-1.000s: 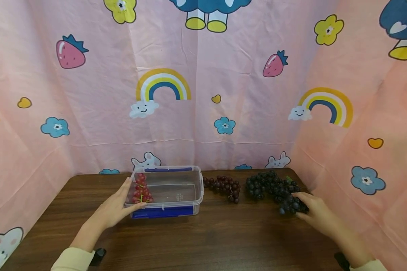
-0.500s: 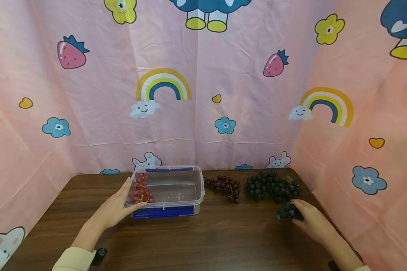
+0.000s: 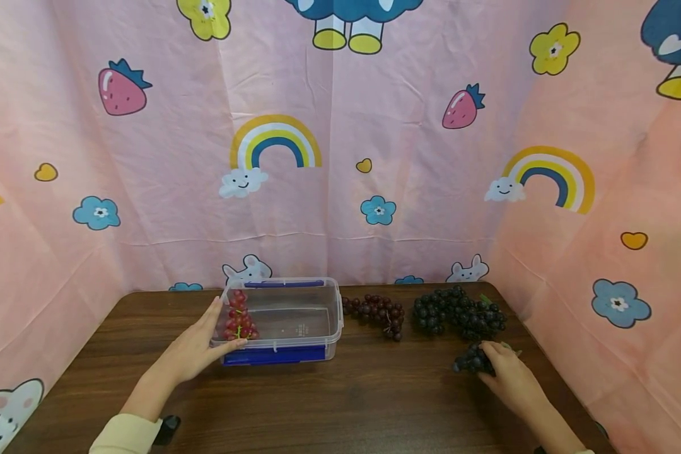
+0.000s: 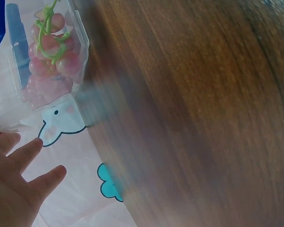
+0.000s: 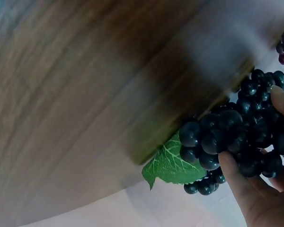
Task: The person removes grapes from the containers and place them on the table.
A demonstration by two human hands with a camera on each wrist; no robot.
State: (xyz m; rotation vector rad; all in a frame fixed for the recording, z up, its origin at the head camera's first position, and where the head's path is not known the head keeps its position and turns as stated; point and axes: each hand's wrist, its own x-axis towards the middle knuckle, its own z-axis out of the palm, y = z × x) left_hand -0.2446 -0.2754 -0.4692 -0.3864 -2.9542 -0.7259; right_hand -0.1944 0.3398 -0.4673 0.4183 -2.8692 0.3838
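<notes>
A clear plastic box [image 3: 312, 309] with a blue base stands on the brown table [image 3: 329, 403], with a bunch of red grapes [image 3: 238, 318] [image 4: 49, 45] in its left end. My left hand [image 3: 201, 343] [image 4: 12, 182] rests against the box's left front corner, fingers straight. A small bunch of black grapes [image 3: 471, 360] [image 5: 227, 137] with a green leaf [image 5: 173, 165] is gripped by my right hand [image 3: 505, 372] [image 5: 255, 189] at the right of the table. A larger black bunch [image 3: 456, 312] lies just behind it. A dark red bunch [image 3: 377, 310] lies right of the box.
Pink cartoon-print cloth [image 3: 329, 157] hangs round the table at the back and both sides. The table's front half [image 3: 340, 410] is bare wood. A dark strap shows at my left wrist [image 3: 167, 429].
My right hand has pulled the small black bunch away from the larger bunch, toward the front and a little left. The left hand and the box stay where they were.
</notes>
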